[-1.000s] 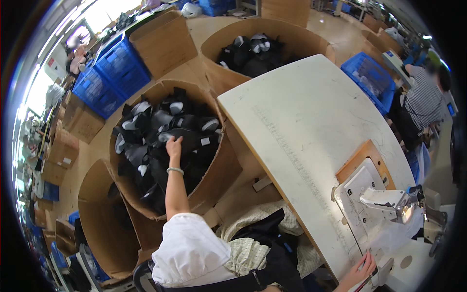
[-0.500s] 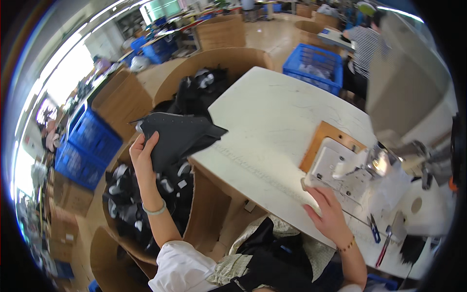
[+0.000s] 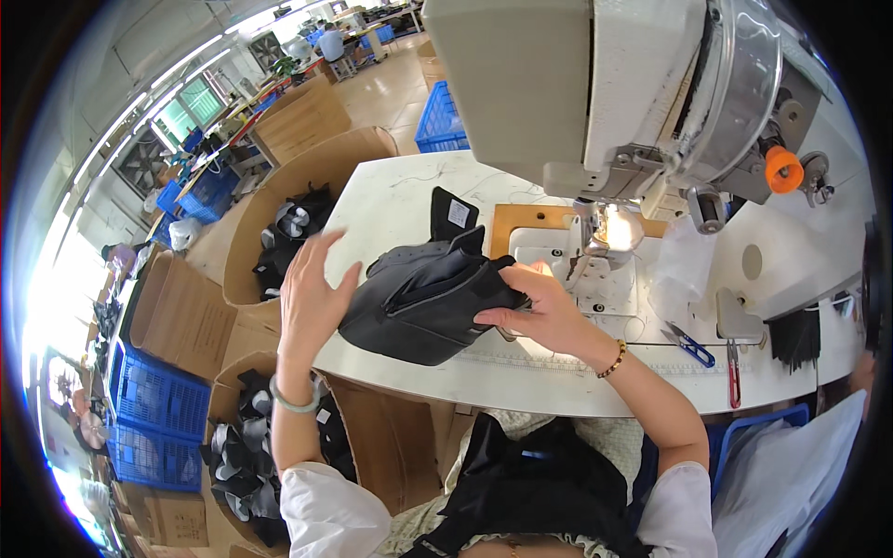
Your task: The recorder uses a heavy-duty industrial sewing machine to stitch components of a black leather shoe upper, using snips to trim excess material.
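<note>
A black shoe upper (image 3: 419, 316), with a tongue and white label (image 3: 456, 214) standing up at its far side, hangs over the white table in front of the sewing machine (image 3: 530, 84). My right hand (image 3: 544, 312) pinches its right end between thumb and fingers. At its left side, my left hand (image 3: 313, 293) is raised with fingers spread, holding nothing. Right of the upper is the machine's metal plate (image 3: 605, 299), set in an orange-brown board (image 3: 521, 219) under a bright lamp.
Thread snips with blue handles (image 3: 690, 346) and a red-handled tool (image 3: 734, 377) lie on the table's right. Cardboard bins (image 3: 358, 149) holding black pieces (image 3: 251, 456) stand left. Blue crates (image 3: 158, 409) are stacked beyond. A person (image 3: 332, 45) sits far back.
My left hand has let go of the black upper, which is now over the table in my right hand. The view has turned right, bringing the machine head closer.
</note>
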Demonstrator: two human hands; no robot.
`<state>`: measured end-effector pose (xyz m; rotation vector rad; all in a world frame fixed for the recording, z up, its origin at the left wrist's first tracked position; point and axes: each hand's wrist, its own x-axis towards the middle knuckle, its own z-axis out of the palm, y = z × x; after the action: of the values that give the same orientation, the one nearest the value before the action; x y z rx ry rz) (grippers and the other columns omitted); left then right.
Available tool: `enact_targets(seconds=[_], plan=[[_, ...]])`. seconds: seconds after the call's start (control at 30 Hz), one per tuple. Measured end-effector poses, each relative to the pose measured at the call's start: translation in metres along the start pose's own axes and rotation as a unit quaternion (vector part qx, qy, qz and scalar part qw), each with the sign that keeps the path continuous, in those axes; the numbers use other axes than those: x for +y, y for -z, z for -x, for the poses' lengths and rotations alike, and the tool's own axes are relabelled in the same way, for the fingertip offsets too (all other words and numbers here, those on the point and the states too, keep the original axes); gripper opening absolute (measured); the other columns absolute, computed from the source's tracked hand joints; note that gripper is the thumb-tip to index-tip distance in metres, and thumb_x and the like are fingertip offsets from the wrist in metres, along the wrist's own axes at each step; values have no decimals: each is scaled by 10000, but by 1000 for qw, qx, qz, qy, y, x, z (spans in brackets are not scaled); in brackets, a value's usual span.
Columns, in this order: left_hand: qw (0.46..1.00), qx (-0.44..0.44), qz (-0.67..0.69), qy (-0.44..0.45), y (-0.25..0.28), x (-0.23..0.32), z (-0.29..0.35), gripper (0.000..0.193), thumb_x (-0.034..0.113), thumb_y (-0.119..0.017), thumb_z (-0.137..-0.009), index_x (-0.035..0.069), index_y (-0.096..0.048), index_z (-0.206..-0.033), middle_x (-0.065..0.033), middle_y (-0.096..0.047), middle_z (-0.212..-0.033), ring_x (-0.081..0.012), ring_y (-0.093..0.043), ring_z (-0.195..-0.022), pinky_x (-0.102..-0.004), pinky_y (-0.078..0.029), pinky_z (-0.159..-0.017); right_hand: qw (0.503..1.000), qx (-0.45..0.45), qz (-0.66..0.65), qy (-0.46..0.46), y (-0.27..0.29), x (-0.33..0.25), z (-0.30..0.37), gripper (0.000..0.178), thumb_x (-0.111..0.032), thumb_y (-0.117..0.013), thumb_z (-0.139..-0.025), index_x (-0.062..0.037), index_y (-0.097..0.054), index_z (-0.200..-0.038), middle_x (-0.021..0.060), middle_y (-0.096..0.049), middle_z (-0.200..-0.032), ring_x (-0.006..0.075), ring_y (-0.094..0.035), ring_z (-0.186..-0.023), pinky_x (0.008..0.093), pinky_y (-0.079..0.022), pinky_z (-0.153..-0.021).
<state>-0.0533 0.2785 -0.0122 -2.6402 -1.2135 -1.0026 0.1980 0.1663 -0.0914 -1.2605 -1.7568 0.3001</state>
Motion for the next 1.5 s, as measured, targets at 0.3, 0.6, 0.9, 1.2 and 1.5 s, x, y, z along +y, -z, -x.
enact_targets(seconds=[0.3,0.6,0.9,1.2,1.5], plan=[[740,-501,368,-257,-3,52,-50,481,158,-813,-610,-12,-571,-990,-102,-605,-953,-233,-567,-1034,-392,-318,-1035,976,-156,-47,142,52,-29,8,384,-288,-728,-717,-41,-622,-992,61,-590,-830,203,-534,-845,333,-357,-895],[832,-373,383,-148,-12,75,-19,407,136,-829,-619,8,-572,-907,-49,-596,-819,-115,-547,-702,-238,-434,-650,977,-195,-9,90,90,-32,32,358,-284,-761,-679,-60,-611,-914,40,-612,-921,248,-537,-899,336,-398,-829],[860,-279,399,-153,-18,81,-11,333,106,-793,-663,25,-575,-902,-33,-610,-810,-76,-557,-728,-224,-452,-657,986,-87,-39,139,76,-42,26,386,-315,-773,-667,-54,-603,-896,38,-627,-876,214,-586,-776,325,-426,-718],[864,-224,451,-2,-27,73,-3,307,102,-798,-661,34,-586,-872,0,-629,-731,-33,-543,-646,-187,-440,-567,986,-58,-149,-40,65,-39,29,387,-307,-740,-712,-46,-596,-960,114,-611,-762,289,-569,-649,315,-435,-589],[847,-284,447,55,-25,77,-21,299,118,-796,-670,16,-593,-864,23,-583,-716,-13,-480,-638,-178,-402,-548,981,-64,-106,-149,62,-49,26,351,-270,-761,-704,-62,-619,-948,67,-596,-672,128,-502,-541,258,-410,-526]])
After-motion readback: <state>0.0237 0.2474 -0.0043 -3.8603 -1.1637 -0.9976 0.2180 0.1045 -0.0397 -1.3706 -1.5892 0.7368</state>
